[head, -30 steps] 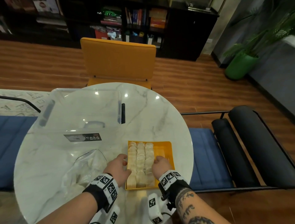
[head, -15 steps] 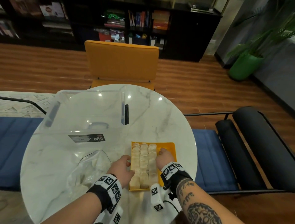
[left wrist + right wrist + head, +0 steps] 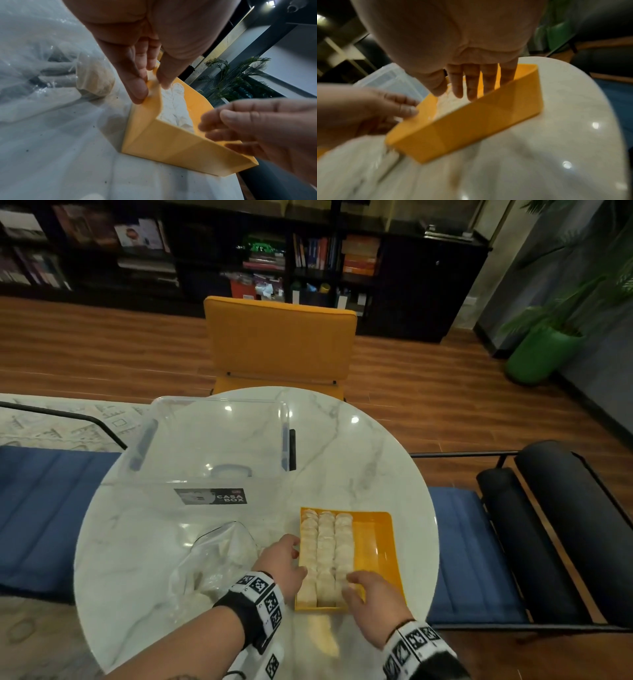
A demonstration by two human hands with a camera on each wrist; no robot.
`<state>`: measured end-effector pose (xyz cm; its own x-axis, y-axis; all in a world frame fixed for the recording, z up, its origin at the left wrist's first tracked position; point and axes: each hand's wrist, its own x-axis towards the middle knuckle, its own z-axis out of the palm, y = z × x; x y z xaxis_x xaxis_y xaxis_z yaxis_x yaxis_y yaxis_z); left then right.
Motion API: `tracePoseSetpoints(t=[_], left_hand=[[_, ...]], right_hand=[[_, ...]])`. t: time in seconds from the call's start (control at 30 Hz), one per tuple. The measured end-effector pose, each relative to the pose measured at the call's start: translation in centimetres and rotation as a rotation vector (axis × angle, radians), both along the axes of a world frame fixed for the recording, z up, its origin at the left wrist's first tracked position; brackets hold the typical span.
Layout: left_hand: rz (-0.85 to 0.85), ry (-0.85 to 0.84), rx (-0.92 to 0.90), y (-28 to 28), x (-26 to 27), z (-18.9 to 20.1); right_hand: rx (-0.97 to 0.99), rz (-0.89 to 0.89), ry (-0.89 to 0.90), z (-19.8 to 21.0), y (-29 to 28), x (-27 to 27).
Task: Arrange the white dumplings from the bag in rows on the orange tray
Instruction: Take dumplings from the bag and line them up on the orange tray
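The orange tray [image 3: 375,546] lies on the near right of the round marble table [image 3: 359,453], with three rows of white dumplings [image 3: 325,542] along its left side. My left hand [image 3: 297,554] pinches the tray's left wall [image 3: 150,112], thumb inside and fingers outside. Over the near end of the right-hand row hovers my right hand [image 3: 354,582]; in the right wrist view its fingers [image 3: 471,86] point straight down at the dumplings [image 3: 448,106] and hold nothing. The clear bag [image 3: 219,559] lies left of the tray, with a dumpling [image 3: 94,79] showing inside.
A clear plastic box [image 3: 212,440] with a "CASA BOX" label fills the table's far left. An orange chair [image 3: 281,344] stands behind the table. Blue benches [image 3: 472,542] run along both sides, and the tray's right strip is bare.
My right hand has drawn back from the middle of the tray's right side to its near end. The left hand stays at the tray's left wall.
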<state>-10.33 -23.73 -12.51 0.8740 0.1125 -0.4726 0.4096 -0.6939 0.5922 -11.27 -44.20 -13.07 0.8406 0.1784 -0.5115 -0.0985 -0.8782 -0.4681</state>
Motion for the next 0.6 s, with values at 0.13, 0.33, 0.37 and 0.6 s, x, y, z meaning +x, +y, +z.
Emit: tracePoseSetpoints(t=[0.13,0.33,0.37,0.6], left_hand=[[0.014,-0.034,-0.012,0.0,-0.2,-0.1],[0.009,-0.114,-0.035,0.7,-1.2,0.9],[0.048,-0.145,-0.076,1.3,-1.4,1.3],[0.342,-0.195,0.096,10.9,-3.1,2.9]], right_hand=[[-0.26,0.223,-0.017,-1.2,0.7,-2.3],[-0.361,0.206,-0.077,-2.4,1.0,-2.6],[-0.362,0.197,-0.085,-2.6,1.0,-2.5],[-0.328,0.187,-0.087,-2.8,1.1,-2.5]])
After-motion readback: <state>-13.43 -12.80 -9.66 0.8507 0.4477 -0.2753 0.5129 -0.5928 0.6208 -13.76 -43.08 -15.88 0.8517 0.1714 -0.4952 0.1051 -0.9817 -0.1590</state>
